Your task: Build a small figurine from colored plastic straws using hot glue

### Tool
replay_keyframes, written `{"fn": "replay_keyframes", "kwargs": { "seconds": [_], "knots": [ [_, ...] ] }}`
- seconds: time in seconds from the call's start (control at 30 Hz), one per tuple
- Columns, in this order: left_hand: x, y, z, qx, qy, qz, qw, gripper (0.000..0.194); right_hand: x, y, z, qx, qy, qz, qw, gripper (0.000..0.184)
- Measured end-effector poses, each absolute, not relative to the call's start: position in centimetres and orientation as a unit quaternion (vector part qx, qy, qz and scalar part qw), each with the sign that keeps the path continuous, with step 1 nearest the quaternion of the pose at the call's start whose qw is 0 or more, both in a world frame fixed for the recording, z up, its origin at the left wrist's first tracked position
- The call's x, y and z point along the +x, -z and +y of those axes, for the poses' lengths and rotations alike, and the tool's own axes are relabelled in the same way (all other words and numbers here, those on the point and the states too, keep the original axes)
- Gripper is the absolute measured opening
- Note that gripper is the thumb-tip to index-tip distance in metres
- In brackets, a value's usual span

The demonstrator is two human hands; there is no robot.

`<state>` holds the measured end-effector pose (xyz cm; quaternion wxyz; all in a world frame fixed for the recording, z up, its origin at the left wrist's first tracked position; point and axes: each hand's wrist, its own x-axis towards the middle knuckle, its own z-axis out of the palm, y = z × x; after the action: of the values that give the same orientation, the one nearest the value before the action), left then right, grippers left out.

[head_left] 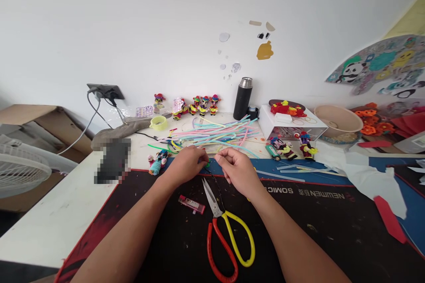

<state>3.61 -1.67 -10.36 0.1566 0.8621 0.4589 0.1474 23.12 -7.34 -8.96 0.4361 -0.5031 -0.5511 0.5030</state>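
My left hand [187,164] is closed, its thumb and fingers pinched together above the black mat. A small green piece [207,165] shows just under its fingertips; whether it is gripped I cannot tell. A thin black strand [215,181] runs from there down toward the scissors. Close by on the right, my right hand [239,171] has its thumb and forefinger pressed together, and what they pinch is too small to make out. Scissors [217,212] with one red and one yellow handle lie slightly open below both hands. Left of them is a red lighter-like item [191,204].
Behind the hands lies a pile of pastel pipe cleaners [215,132]. Several small dolls [204,105] stand along the wall near a black thermos [243,98]. A small blue doll [156,166] lies left; a white box [292,121] and white paper [361,181] are right.
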Motion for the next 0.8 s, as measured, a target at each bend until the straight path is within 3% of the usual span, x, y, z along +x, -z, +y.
{"fn": "replay_keyframes", "kwargs": {
  "seconds": [0.37,0.8],
  "knots": [
    [3.72,10.16,-1.67,0.865,-0.118,0.473,0.12,0.016,23.05,9.24,-7.45,-0.515,-0.492,-0.571,0.409,0.02],
    [3.44,9.46,-1.6,0.88,-0.095,0.443,0.146,0.012,23.05,9.58,-7.38,-0.512,-0.468,-0.587,0.418,0.019]
  ]
}}
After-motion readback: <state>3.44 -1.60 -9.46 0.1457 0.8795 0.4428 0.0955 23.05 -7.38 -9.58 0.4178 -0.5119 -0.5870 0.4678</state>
